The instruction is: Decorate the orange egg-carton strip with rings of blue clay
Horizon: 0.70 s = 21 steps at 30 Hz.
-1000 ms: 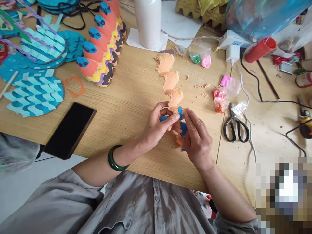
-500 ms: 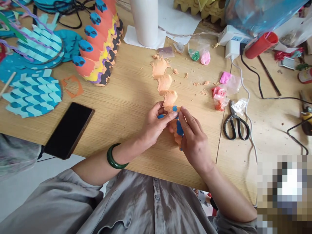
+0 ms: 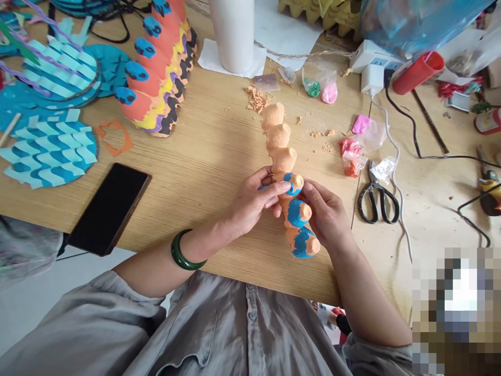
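Note:
An orange bumpy strip (image 3: 281,137) with several knobs runs lengthwise in front of me; blue patches (image 3: 299,213) cover parts of its nearer knobs. My left hand (image 3: 254,201) grips the strip from the left side, its thumb on a blue-patched knob and other fingers partly hidden behind it. On the opposite side, my right hand (image 3: 331,214) has its thumb and fingers closed at the edge of that same knob; what lies between the fingertips is hidden. Orange crumbs (image 3: 257,99) lie at the strip's far end.
A phone (image 3: 109,209) and blue layered paper pieces (image 3: 50,151) lie left. Behind them stands a painted bumpy piece (image 3: 156,78). A white cylinder (image 3: 234,36) is at the back. Black-handled scissors (image 3: 378,201), bagged clay (image 3: 352,156) and cables (image 3: 399,201) lie right.
The orange strip has turned so its rounded knobs face up, and its far end has shifted right. My right hand has moved slightly right, uncovering the near knobs.

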{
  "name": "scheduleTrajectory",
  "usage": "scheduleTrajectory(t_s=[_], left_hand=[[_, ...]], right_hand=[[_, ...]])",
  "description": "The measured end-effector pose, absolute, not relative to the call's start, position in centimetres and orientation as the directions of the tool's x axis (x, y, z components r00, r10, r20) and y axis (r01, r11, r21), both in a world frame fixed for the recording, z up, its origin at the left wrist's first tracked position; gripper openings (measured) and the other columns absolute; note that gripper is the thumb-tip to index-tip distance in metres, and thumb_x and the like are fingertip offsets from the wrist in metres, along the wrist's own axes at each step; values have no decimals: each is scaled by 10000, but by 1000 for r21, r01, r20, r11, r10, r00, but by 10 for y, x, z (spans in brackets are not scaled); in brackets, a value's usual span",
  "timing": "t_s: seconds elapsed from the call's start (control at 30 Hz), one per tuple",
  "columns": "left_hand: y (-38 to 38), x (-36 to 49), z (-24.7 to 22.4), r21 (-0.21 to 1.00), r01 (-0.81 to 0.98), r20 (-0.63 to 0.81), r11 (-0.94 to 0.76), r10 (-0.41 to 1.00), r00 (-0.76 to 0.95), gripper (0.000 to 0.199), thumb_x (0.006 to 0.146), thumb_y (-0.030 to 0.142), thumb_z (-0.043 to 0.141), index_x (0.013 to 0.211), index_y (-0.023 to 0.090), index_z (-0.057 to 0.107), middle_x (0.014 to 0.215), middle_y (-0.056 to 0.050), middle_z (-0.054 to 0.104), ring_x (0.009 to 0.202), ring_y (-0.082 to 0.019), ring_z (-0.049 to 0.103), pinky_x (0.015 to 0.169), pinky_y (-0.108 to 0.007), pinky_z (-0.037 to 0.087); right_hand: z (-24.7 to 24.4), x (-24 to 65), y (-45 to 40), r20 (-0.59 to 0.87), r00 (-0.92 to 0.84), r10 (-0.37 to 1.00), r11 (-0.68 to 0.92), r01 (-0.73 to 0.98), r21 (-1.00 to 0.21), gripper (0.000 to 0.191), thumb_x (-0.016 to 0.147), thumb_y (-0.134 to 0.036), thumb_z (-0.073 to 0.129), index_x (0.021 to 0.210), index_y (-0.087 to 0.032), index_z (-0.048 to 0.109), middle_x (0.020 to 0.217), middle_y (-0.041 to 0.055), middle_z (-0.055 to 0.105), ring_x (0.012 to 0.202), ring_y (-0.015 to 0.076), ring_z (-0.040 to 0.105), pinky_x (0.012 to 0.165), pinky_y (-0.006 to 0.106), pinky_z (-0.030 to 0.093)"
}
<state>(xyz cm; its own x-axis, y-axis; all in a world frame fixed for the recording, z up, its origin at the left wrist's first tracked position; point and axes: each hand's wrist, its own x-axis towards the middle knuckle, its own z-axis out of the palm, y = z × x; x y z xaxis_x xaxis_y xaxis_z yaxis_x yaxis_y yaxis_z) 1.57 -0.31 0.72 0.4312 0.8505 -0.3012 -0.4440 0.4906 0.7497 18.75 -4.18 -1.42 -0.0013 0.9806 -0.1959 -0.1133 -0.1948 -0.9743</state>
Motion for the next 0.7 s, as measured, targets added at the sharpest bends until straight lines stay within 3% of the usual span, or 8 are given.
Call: scheduleTrajectory(t_s=[0.13, 0.37, 0.57, 0.7], left_hand=[[-3, 16, 9, 724, -453, -301, 520, 829, 471, 364, 742, 325, 863, 962, 147, 635, 708, 79, 551, 473, -23, 391, 455, -203, 495], [-1, 16, -3, 823, -365, -234, 435, 845, 480, 422, 758, 344, 902, 1052, 151, 669, 691, 77, 578, 511, -40, 477, 495, -201, 495], [-1, 13, -3, 839, -311, -277, 447, 842, 463, 463, 724, 291, 920, 1082, 165, 655, 737, 72, 627, 507, -25, 482, 489, -181, 480], [-2, 14, -5, 835, -295, -301, 465, 833, 464, 537, 671, 282, 945, 1090, 169, 627, 794, 50, 683, 522, -41, 551, 466, -172, 475]], right_hand=[[-4, 185, -42, -252, 43, 967, -237, -221, -946, 362, 888, -536, 773, 1150, -286, 787, 1100, 26, 834, 953, 212, 794, 817, 347, 655], [6, 175, -47, -314, 101, 944, -282, -246, -927, 376, 870, -550, 770, 1159, -310, 786, 956, 6, 829, 729, 187, 750, 624, 316, 600], [1, 170, -53, -267, 162, 950, -225, -240, -945, 347, 887, -517, 769, 1174, -320, 776, 1046, 2, 828, 749, 166, 744, 654, 312, 616], [0, 168, -53, -272, 140, 952, -228, -266, -937, 319, 876, -492, 791, 1144, -319, 785, 1001, -4, 828, 721, 160, 743, 631, 307, 622]])
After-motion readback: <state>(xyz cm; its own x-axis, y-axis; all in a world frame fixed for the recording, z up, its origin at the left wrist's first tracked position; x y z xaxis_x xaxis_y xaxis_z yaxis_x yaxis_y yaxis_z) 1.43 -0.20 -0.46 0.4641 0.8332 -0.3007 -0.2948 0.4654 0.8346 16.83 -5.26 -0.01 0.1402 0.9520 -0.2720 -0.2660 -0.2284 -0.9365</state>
